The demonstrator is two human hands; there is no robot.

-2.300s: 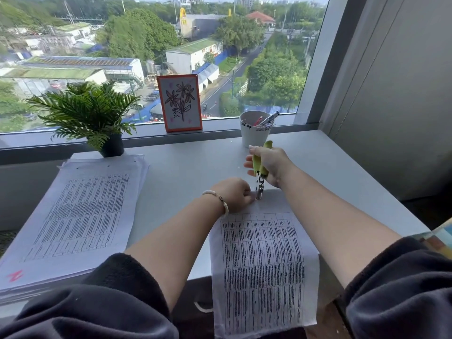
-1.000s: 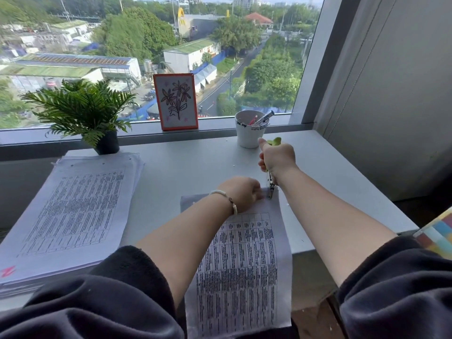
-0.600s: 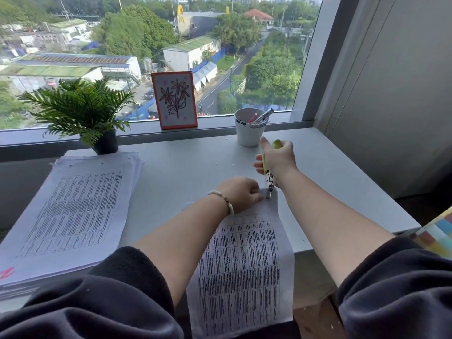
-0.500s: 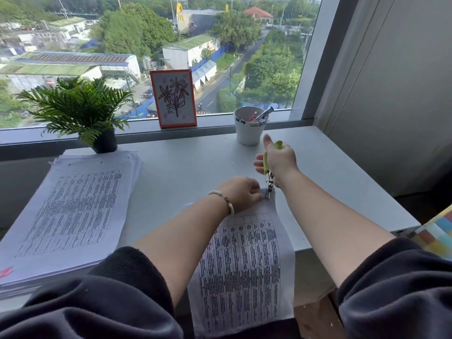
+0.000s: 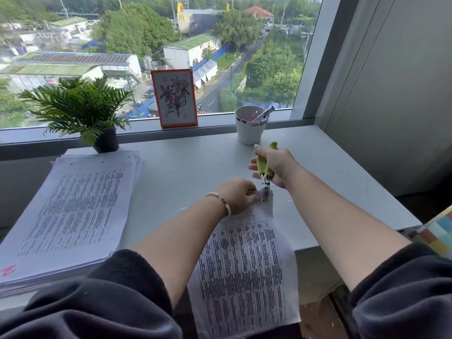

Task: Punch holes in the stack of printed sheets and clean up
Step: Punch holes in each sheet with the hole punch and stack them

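Observation:
A printed sheet (image 5: 244,265) lies on the grey desk (image 5: 186,172) in front of me, its near end hanging over the desk's front edge. My left hand (image 5: 238,194) pinches the sheet's far edge. My right hand (image 5: 274,165) grips a hole punch with green handles (image 5: 263,165); its metal jaws (image 5: 265,194) sit on the sheet's top edge, right beside my left fingers. A thick stack of printed sheets (image 5: 71,211) rests at the left, with punched holes along its far edge. Small white paper dots (image 5: 234,163) are scattered on the desk.
A white cup (image 5: 249,130) with pens stands just beyond my right hand. A potted fern (image 5: 80,108) and a framed flower drawing (image 5: 175,97) sit by the window sill. A grey wall closes the right side. A colourful checked object (image 5: 437,231) shows at the right edge.
The sheet has shifted left and turned slightly under my hands since the oldest frame. The punch's handles have spread a little and my right thumb has lifted; both hands stay at the sheet's top edge.

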